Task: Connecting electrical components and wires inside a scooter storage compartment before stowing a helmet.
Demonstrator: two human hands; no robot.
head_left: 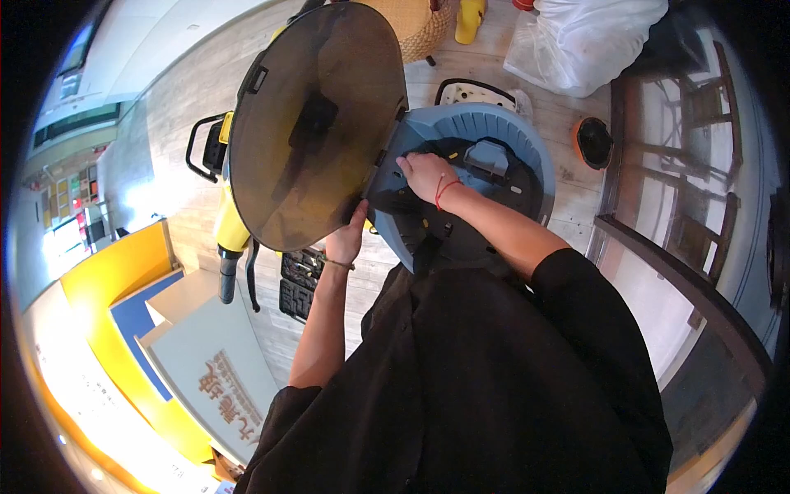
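Note:
A round blue-grey tub (539,156) stands in front of me, with a black inner floor that has small slots and yellow bits. Its smoky, see-through round lid (321,123) is swung up to the left on a hinge. My left hand (346,239) grips the lower edge of the lid near the hinge, thumb on the near face and the other fingers mostly hidden behind. Inside the tub, my right hand (426,174) is closed against the wall beside the hinge. Its fingertips point down, and whatever they hold is hidden.
An open black tool case (298,284) lies on the floor left of my left forearm. Yellow equipment with a black handle (206,148) stands behind the lid. Beyond the tub are a wicker stool (424,33), a white plastic bag (588,41) and an orange-and-black round object (592,143). A dark-framed glass panel (658,255) borders the right.

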